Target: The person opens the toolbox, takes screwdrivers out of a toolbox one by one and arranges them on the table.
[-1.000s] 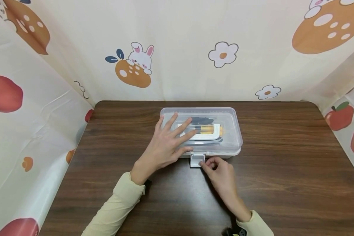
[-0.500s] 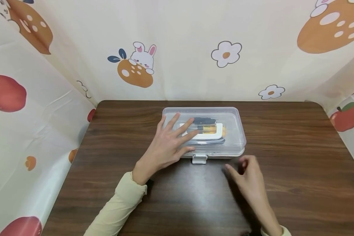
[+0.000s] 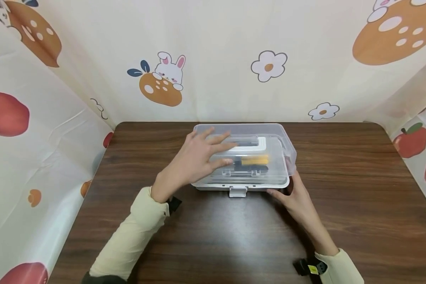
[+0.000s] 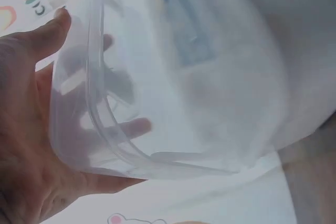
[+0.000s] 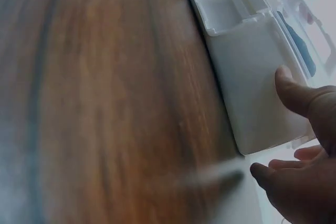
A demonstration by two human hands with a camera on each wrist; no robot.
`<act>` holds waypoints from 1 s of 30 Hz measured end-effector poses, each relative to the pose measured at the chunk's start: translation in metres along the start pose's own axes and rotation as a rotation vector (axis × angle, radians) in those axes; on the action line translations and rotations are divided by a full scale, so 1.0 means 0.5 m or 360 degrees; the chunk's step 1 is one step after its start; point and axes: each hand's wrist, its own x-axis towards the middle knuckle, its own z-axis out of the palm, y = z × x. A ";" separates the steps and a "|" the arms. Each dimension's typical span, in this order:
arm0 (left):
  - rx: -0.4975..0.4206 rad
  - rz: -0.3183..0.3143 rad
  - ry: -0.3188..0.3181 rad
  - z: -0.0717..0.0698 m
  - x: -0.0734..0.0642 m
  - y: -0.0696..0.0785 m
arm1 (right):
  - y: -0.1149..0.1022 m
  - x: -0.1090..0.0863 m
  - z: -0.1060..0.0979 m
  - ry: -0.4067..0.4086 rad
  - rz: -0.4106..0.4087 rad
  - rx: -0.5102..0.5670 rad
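Observation:
A clear-lidded storage box (image 3: 206, 188) sits on the table, its transparent lid (image 3: 275, 130) tilted up off the white base. A white carrying handle (image 3: 262, 145) is set in the lid. The latch (image 3: 238, 192) hangs loose at the front. My left hand (image 3: 195, 157) lies against the lid with fingers spread; the left wrist view shows those fingers (image 4: 137, 127) through the clear plastic. My right hand (image 3: 298, 197) holds the base's front right corner, thumb (image 5: 289, 90) on the front wall and other fingers round the side. Inside are yellow (image 3: 255, 159) and dark items of unclear kind.
The dark wooden table (image 3: 340, 197) stretches out on both sides of the box. Behind it hangs a pale printed curtain (image 3: 220, 79), with more printed cloth at left and right. Small black devices (image 3: 307, 266) sit at both wrists.
The right hand has let go of the latch and moved right to the box's corner. The latch has come loose. The lid's front edge has risen along with the left hand.

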 end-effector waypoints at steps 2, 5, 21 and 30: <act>-0.0068 -0.0011 -0.0057 -0.017 0.014 -0.007 | 0.001 0.002 0.002 0.0034 0.0007 -0.0066; -0.0170 -0.0019 -0.0139 -0.042 0.036 -0.020 | 0.001 0.002 0.001 0.0075 0.0033 -0.0179; -0.0720 -0.0113 -0.0564 -0.144 0.147 -0.088 | 0.005 0.008 0.000 0.0115 0.0070 -0.0139; -0.0734 -0.0216 -0.0591 -0.153 0.141 -0.073 | 0.011 0.005 -0.039 0.0038 0.0059 -0.0248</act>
